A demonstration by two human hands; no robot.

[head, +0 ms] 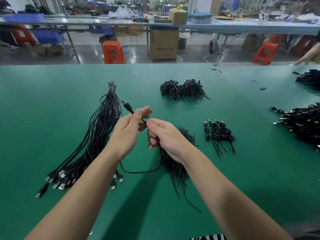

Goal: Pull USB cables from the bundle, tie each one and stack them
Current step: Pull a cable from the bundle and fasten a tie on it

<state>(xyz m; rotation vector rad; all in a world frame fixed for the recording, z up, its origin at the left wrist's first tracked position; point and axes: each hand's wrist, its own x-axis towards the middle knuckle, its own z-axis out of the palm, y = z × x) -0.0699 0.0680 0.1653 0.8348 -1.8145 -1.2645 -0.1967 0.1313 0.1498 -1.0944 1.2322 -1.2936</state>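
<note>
**One cable held between both hands, mid-bench**

I see both hands raised close together above the middle of the green bench (52,118). The left hand (128,134) pinches a single black USB cable (131,110) just behind its plug, which points up and toward the far edge. The right hand (166,137) has its fingers curled round the same cable a little further along. From there the cable drops, loops across the bench surface below the wrists and runs back under the left forearm.

The bundle (102,132) lies left of the hands. Its bare-wire end is tied together toward the far edge. Its USB plugs fan out toward the near left.

Under the right hand sits a loose heap of thin black ties (178,167), some strands trailing toward the near edge.

Right of the hands is a small stack of tied cables (219,133), plugs pointing to the far edge. A larger pile of tied cables (183,90) sits nearer the far edge, centre. More black cable heaps (304,123) lie along the right edge.
</note>
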